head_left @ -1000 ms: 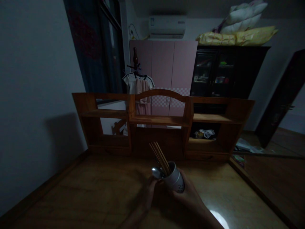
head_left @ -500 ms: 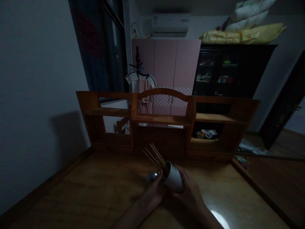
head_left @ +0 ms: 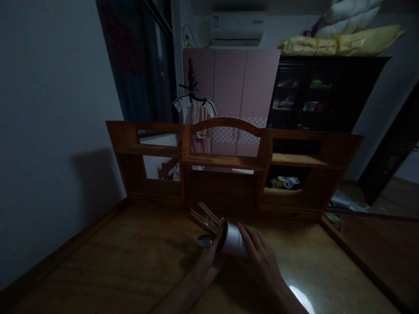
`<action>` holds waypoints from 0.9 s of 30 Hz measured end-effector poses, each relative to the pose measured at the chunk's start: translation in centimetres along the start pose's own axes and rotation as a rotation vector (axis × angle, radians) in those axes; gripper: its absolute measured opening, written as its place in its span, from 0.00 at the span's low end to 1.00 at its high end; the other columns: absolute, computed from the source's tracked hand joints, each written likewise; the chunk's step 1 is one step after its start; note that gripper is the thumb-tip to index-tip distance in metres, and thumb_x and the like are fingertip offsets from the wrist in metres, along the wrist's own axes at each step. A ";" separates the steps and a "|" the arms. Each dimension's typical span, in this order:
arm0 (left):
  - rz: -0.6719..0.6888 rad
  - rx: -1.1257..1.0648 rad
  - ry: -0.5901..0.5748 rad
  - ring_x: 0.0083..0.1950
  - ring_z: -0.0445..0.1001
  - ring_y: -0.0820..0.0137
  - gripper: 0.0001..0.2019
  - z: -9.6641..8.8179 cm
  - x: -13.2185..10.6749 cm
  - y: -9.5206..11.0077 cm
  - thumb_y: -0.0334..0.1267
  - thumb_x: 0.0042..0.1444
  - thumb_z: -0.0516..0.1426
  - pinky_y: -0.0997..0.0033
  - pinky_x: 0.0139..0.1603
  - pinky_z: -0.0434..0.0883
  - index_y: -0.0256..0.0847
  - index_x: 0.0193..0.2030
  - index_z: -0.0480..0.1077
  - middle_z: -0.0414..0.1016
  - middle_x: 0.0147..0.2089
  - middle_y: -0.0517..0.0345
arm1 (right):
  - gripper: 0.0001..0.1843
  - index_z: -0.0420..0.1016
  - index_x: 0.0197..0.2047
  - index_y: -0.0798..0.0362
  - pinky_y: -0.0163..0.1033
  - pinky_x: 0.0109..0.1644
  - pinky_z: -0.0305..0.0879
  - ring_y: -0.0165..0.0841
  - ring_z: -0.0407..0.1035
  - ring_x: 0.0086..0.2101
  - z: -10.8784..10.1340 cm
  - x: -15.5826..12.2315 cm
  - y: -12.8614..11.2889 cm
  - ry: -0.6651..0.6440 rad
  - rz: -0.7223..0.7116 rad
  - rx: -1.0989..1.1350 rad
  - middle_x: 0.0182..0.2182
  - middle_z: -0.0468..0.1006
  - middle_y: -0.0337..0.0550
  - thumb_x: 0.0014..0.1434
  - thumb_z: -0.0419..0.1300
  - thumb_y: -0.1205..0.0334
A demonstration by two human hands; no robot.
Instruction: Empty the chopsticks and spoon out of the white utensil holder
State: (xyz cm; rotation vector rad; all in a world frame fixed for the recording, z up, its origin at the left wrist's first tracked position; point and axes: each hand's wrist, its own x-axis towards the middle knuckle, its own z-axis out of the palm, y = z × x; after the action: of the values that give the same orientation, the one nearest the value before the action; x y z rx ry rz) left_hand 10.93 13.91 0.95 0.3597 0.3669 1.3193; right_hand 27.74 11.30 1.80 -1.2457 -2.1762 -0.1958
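Observation:
A white cylindrical utensil holder (head_left: 235, 240) is tipped to the left above the wooden table (head_left: 131, 257). Several wooden chopsticks (head_left: 204, 220) stick out of its mouth, pointing left and away from me. Just below them a metal spoon (head_left: 205, 240) also pokes out, bowl outward. My right hand (head_left: 260, 248) is wrapped round the holder's right side and base. At the mouth, my left hand (head_left: 211, 257) is closed around the utensils where they leave the holder; its fingertips are partly hidden.
A wooden shelf unit (head_left: 225, 163) runs along the table's back edge, with a plastic bag (head_left: 290, 182) in its right compartment. A white wall (head_left: 59, 131) borders the left side. A bright reflection lies on the table at lower right.
The holder has tilted further, closer to lying level, and its mouth has shifted slightly left. The chopsticks have dropped lower and left, and the spoon bowl shows more clearly.

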 end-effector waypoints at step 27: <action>0.002 0.025 0.157 0.45 0.79 0.66 0.08 -1.4 0.3 0.4 0.23 0.51 0.63 0.68 0.49 0.75 0.37 0.36 0.77 0.82 0.41 0.54 | 0.52 0.43 0.72 0.45 0.55 0.65 0.57 0.45 0.50 0.64 -0.5 0.1 1.8 0.022 0.010 -0.169 0.66 0.57 0.42 0.47 0.52 0.82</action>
State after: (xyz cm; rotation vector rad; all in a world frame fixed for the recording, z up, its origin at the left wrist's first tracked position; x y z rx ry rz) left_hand 10.00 14.33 -0.17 0.2781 0.5152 1.3492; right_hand 29.41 12.15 1.97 -1.3396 -2.1705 -0.3944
